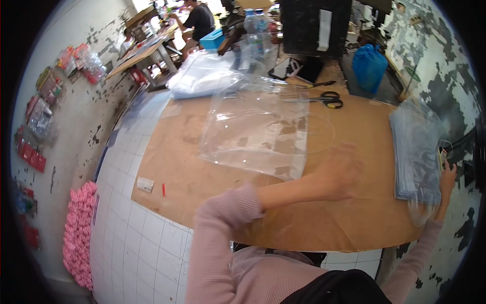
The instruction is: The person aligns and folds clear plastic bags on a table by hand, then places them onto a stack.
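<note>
A clear plastic bag with a thin clear loop handle lies flat on the brown cardboard sheet in front of me. My left hand reaches across to the right, above the cardboard just past the bag's near corner. Motion smears its fingers, so their hold is unclear. Far to the right, a thick stack of clear plastic bags lies with handles sticking out. My right hand is at that stack's right edge, fingers slightly apart; whether it touches a bag is hard to see.
Scissors with black-and-yellow handles lie beyond the bag. More clear plastic is piled at the back left, near water bottles. A blue bag stands back right. Pink bundles hang at left. Another person sits farther back.
</note>
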### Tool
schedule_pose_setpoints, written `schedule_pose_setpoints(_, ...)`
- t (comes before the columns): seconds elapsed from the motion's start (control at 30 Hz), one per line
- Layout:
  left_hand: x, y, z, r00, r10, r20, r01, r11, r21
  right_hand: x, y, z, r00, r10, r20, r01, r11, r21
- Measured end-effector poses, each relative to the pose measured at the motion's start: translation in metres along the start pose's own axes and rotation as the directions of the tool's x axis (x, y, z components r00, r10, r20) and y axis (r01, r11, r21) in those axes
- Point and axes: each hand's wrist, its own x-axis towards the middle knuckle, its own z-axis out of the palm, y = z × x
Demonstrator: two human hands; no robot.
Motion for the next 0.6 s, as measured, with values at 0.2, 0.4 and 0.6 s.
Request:
schedule_pose_setpoints(0.2,-0.119,-0.041,0.021,0.934,-0.234,-0.270,0.296,0.930,0.217,-0.087,-0.162,-0.177,0.769,-0.634,-0.080,0.548,0.590,0.593)
schedule_pose_setpoints(0.4,-0.140,-0.033,-0.024,0.843,-0.206,-0.498,0.241,0.971,0.007,-0.151,-0.287,-0.226,0.295,-0.950,-0.100,0.595,0.100,0.798)
schedule_pose_setpoints(0.6,-0.123,-0.027,-0.103,0.536,-0.120,-0.836,0.136,0.989,-0.055,-0.169,-0.309,-0.261,0.479,-0.811,-0.335,0.565,-0.008,0.825)
